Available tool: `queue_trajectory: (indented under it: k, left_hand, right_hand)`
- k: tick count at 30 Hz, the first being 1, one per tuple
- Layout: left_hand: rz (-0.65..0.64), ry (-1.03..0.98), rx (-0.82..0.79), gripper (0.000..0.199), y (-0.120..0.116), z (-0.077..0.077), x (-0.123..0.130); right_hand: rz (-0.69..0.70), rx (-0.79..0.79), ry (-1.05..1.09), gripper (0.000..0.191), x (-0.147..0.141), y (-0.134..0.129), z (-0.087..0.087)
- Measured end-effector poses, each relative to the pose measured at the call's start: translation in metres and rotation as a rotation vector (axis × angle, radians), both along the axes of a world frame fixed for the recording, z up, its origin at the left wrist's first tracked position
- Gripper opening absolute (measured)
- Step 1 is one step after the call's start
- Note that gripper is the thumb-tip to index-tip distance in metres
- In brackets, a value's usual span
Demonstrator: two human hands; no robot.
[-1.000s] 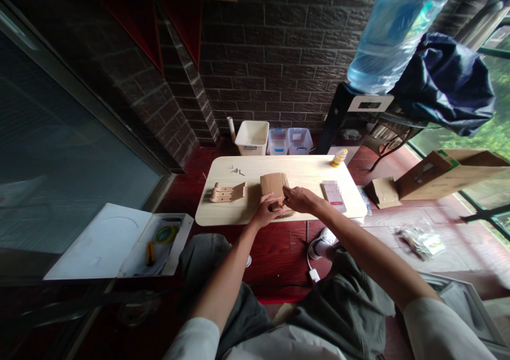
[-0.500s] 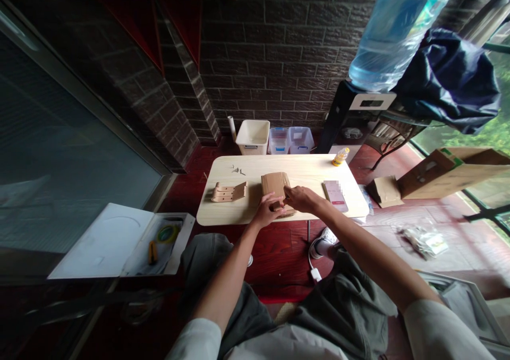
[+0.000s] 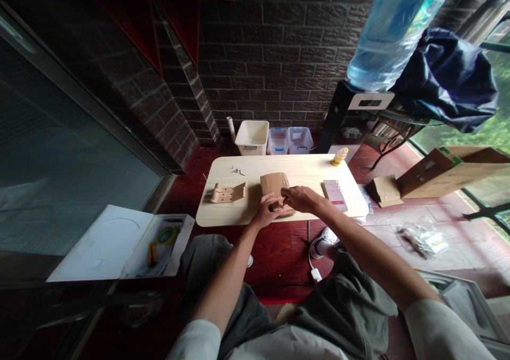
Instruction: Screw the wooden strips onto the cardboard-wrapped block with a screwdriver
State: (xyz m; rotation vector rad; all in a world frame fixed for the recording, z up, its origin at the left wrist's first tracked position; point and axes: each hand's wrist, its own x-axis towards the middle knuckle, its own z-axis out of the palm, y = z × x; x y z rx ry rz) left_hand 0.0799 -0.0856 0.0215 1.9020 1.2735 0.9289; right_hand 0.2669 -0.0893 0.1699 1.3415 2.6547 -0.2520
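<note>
On the light wooden table (image 3: pixel 235 216) lies a folded piece of brown cardboard (image 3: pixel 274 182). My left hand (image 3: pixel 268 210) rests at its near end, fingers curled around a small brown piece that they mostly cover. Against those fingertips, from the right, comes my right hand (image 3: pixel 300 198), its fingers pinched together over a small dark thing too hidden to name. To the left stands a wooden part with holes and a curled end (image 3: pixel 228 193). Several small screws (image 3: pixel 238 171) are scattered behind it.
A phone (image 3: pixel 334 195) lies at the table's right, with a yellow-capped bottle (image 3: pixel 340 157) behind it. Storage bins (image 3: pixel 252 137) stand by the brick wall. An open white box (image 3: pixel 159 246) with tape and a yellow-handled tool sits at left; a water dispenser (image 3: pixel 338 116) is at back right.
My right hand has turned slightly at the fingertips, staying in the same spot. The left hand keeps its place, and the view has shifted a little.
</note>
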Motion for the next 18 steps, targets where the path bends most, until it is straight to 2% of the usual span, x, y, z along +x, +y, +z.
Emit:
queue_trajectory:
  k: [4,9,14,18]
  left_hand:
    - [0.0,-0.001,-0.003,0.03,0.0002,-0.0016,-0.0003]
    - [0.014,-0.021,0.008,0.043,-0.0014,-0.0035,-0.0004]
    - [0.003,0.003,0.002,0.032,-0.0021,-0.0015,-0.0001]
    - [0.007,0.009,-0.002,0.032,-0.0008,-0.0016,0.0007]
  right_hand:
    - [-0.002,0.003,-0.003,0.024,0.0001,0.003,-0.0026]
    - [-0.033,0.001,-0.031,0.029,0.0002,0.0064,-0.006]
    - [-0.027,0.011,0.017,0.033,-0.0008,0.0002,-0.0057]
    - [-0.021,0.008,0.025,0.032,0.0017,-0.002,-0.0017]
